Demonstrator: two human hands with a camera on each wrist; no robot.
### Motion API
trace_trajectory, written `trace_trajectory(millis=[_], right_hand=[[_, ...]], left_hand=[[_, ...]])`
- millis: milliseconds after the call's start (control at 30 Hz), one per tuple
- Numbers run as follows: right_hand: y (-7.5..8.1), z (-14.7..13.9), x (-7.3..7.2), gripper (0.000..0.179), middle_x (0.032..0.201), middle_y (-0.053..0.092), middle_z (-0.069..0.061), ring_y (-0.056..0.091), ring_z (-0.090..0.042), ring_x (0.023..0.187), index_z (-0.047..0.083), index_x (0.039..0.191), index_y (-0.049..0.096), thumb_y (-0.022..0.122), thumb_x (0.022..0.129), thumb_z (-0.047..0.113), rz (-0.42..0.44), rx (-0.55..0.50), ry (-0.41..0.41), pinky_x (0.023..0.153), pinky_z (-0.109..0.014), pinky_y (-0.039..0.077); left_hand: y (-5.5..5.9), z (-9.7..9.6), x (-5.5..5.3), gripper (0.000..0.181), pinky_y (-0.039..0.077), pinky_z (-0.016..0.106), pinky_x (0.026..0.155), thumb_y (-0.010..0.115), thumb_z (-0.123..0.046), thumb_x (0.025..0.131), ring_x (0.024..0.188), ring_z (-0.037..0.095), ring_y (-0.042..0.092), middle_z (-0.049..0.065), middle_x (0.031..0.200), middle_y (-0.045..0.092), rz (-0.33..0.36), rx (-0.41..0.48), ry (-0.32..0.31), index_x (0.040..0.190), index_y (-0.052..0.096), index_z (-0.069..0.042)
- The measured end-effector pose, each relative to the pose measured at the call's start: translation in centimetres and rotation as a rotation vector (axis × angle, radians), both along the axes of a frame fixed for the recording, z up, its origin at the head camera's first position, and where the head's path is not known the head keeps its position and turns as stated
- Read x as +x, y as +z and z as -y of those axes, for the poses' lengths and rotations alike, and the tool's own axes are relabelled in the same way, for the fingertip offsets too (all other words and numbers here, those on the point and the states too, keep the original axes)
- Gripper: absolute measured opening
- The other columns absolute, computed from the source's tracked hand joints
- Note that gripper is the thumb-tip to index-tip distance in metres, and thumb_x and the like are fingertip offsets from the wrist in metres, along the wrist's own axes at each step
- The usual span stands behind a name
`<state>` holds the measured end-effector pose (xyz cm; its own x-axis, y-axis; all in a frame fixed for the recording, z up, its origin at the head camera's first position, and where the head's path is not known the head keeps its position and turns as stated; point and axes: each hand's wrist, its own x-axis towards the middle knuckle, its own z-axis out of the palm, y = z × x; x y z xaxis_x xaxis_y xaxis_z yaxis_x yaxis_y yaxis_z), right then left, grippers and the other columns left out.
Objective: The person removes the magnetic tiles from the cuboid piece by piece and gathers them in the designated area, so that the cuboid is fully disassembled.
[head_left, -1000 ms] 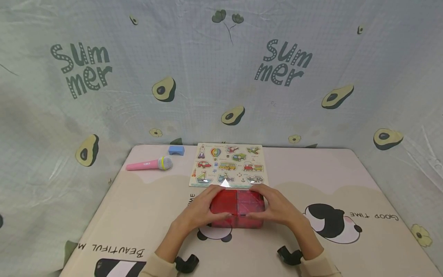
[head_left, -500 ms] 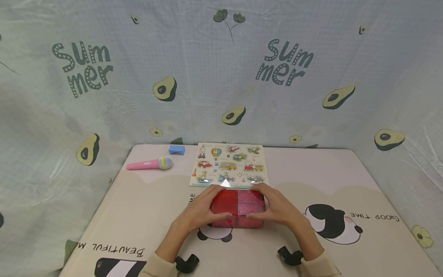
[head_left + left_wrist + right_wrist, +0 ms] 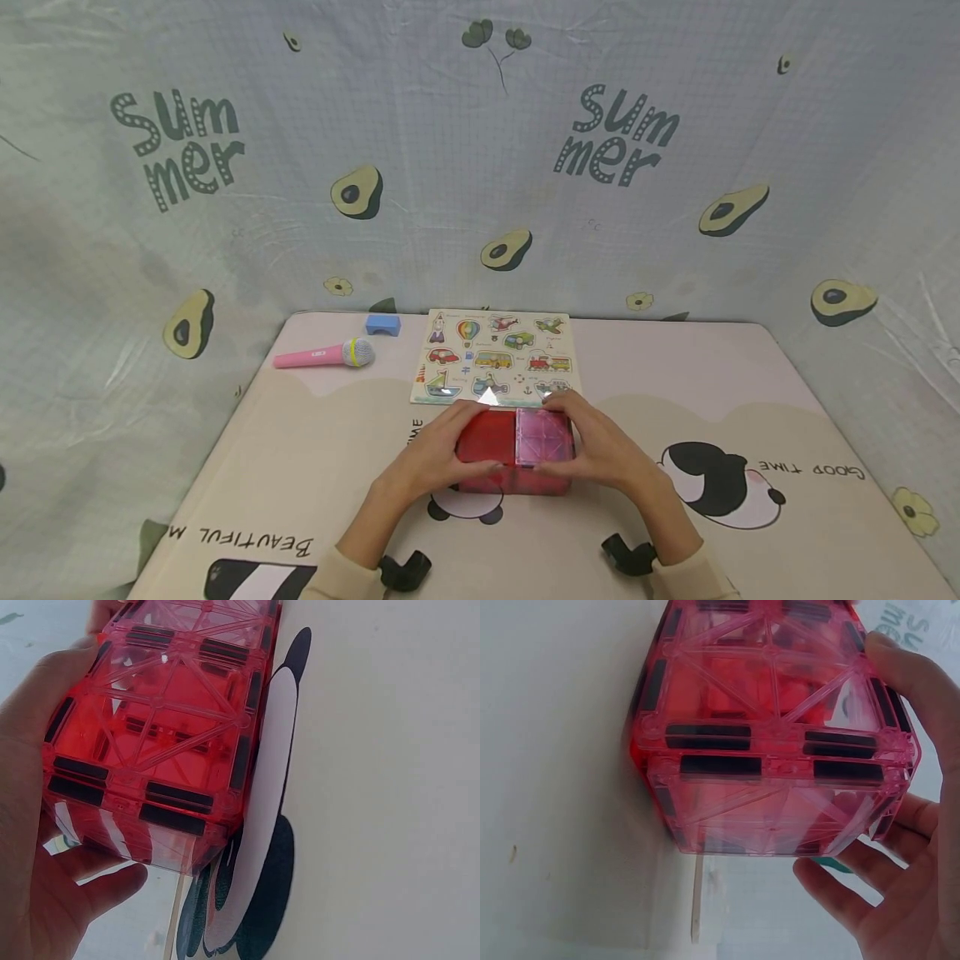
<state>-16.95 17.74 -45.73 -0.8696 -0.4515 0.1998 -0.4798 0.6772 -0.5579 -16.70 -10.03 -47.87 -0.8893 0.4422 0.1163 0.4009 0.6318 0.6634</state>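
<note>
A box of see-through magnetic tiles sits on the table mat in front of me, red on the left and pink on the right. My left hand grips the red end, with its thumb on the front and its fingers at the back. My right hand holds the pink end the same way. Black magnet strips line the edges of the red tiles in the left wrist view. In the right wrist view the pink end tile shows a ribbed frame, and some right fingers are partly hidden behind the box.
Behind the box lies a vehicle picture puzzle board. To the left are a pink toy microphone and a blue block. A patterned curtain hangs behind the table mat.
The pink top tile on the right half looks paler, with its ribs clearer. My right fingers at the back have moved up slightly. The left hand stays in place.
</note>
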Motion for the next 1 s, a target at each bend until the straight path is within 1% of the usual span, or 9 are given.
trace_trajectory(millis=[100,267,367,467,600,667,800,900,1000], right_hand=[[0.1,0.0,0.1,0.081,0.134,0.056,0.005,0.055,-0.015,0.126,0.018,0.130,0.055,0.088,0.065,0.054,-0.032,0.019,-0.008,0.104,-0.044,0.054],[0.1,-0.1,0.0,0.081,0.131,0.054,0.004,0.049,-0.015,0.127,0.017,0.127,0.058,0.090,0.063,0.054,-0.109,0.060,-0.006,0.106,-0.042,0.053],[0.2,-0.1,-0.1,0.081,0.131,0.055,0.003,0.047,-0.015,0.126,0.017,0.127,0.058,0.089,0.062,0.055,-0.120,0.078,-0.009,0.107,-0.043,0.052],[0.4,-0.1,0.0,0.081,0.125,0.057,0.005,0.050,-0.012,0.119,0.018,0.127,0.057,0.088,0.063,0.057,-0.086,0.072,-0.016,0.101,-0.040,0.054],[0.6,-0.1,0.2,0.081,0.121,0.061,0.006,0.052,-0.011,0.109,0.019,0.129,0.056,0.086,0.066,0.059,-0.046,0.063,-0.022,0.094,-0.040,0.055],[0.7,-0.1,0.2,0.081,0.121,0.062,0.004,0.054,-0.012,0.106,0.018,0.130,0.055,0.085,0.066,0.060,-0.033,0.063,-0.022,0.092,-0.040,0.055],[0.6,-0.2,0.2,0.082,0.119,0.062,0.006,0.055,-0.010,0.101,0.018,0.131,0.053,0.087,0.067,0.057,0.019,0.040,-0.015,0.089,-0.035,0.057],[0.6,-0.2,0.2,0.083,0.119,0.061,0.005,0.057,-0.010,0.102,0.018,0.133,0.051,0.088,0.067,0.053,0.066,0.011,-0.006,0.089,-0.032,0.058],[0.6,-0.2,0.1,0.084,0.119,0.063,0.005,0.059,-0.010,0.102,0.017,0.134,0.051,0.088,0.068,0.052,0.105,-0.016,0.003,0.090,-0.032,0.059]], left_hand=[[0.0,0.0,0.0,0.076,0.059,0.027,0.087,0.075,-0.059,0.080,0.118,0.011,0.055,-0.007,0.138,0.053,0.008,-0.001,0.001,0.143,0.047,-0.028],[0.1,-0.1,0.1,0.077,0.058,0.028,0.087,0.076,-0.059,0.079,0.117,0.011,0.055,-0.007,0.138,0.052,0.023,0.014,0.007,0.143,0.046,-0.029],[0.0,0.0,0.1,0.077,0.058,0.029,0.088,0.077,-0.058,0.079,0.116,0.011,0.055,-0.008,0.139,0.052,0.030,0.029,0.010,0.143,0.046,-0.030],[-0.1,0.1,0.1,0.078,0.058,0.031,0.089,0.077,-0.058,0.078,0.117,0.012,0.055,-0.008,0.139,0.051,0.048,0.051,0.013,0.143,0.045,-0.030],[-0.4,0.3,0.0,0.078,0.057,0.035,0.092,0.078,-0.056,0.078,0.117,0.012,0.054,-0.009,0.139,0.051,0.086,0.091,0.012,0.144,0.045,-0.031],[-0.7,0.4,-0.1,0.078,0.056,0.035,0.092,0.078,-0.055,0.078,0.116,0.013,0.054,-0.010,0.138,0.052,0.103,0.116,0.010,0.145,0.044,-0.032],[-1.3,0.6,-0.2,0.078,0.056,0.032,0.089,0.081,-0.046,0.079,0.114,0.015,0.056,-0.005,0.133,0.055,0.166,0.224,0.003,0.144,0.042,-0.029],[-1.8,0.7,-0.3,0.077,0.056,0.030,0.088,0.082,-0.039,0.079,0.113,0.017,0.058,-0.001,0.131,0.056,0.213,0.316,-0.012,0.143,0.041,-0.027],[-2.1,0.7,-0.3,0.077,0.056,0.030,0.088,0.081,-0.036,0.079,0.114,0.019,0.058,0.000,0.133,0.056,0.232,0.363,-0.028,0.143,0.040,-0.027]])
